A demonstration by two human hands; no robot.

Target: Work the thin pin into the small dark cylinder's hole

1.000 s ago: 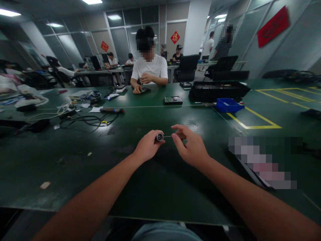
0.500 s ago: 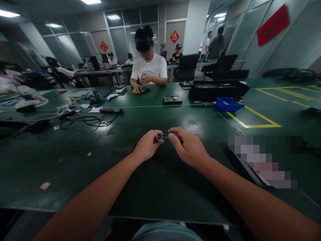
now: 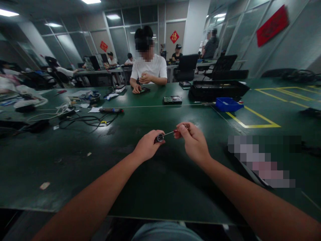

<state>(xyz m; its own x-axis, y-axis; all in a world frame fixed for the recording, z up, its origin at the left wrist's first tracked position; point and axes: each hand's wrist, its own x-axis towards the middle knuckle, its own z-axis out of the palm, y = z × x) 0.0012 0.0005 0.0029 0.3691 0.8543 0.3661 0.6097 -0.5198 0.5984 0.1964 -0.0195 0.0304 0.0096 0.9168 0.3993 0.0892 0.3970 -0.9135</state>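
Observation:
My left hand (image 3: 147, 145) is closed around a short dark cylinder (image 3: 159, 137) whose round, silver-rimmed end faces me. What kind of part it is, I cannot make out. Between thumb and fingers of my right hand (image 3: 196, 140) is a slim screwdriver (image 3: 176, 131) with a reddish handle and a thin metal shaft. The shaft slants down to the left, its tip at the cylinder's side near the rim. My fingers hide part of the handle and most of the cylinder's body. Both hands are above the green table (image 3: 155, 187).
Across the table a person in a white shirt (image 3: 156, 65) works on a small part. A circuit-board drive (image 3: 172, 99), a black case (image 3: 218, 90) and a blue bin (image 3: 228, 104) stand toward the back. Black cables (image 3: 85, 122) and a pen-shaped electric tool (image 3: 110, 110) lie left.
My right hand has moved up and to the right and turned, so the reddish handle now shows. The shaft has gone from level to slanting. My left hand has barely moved.

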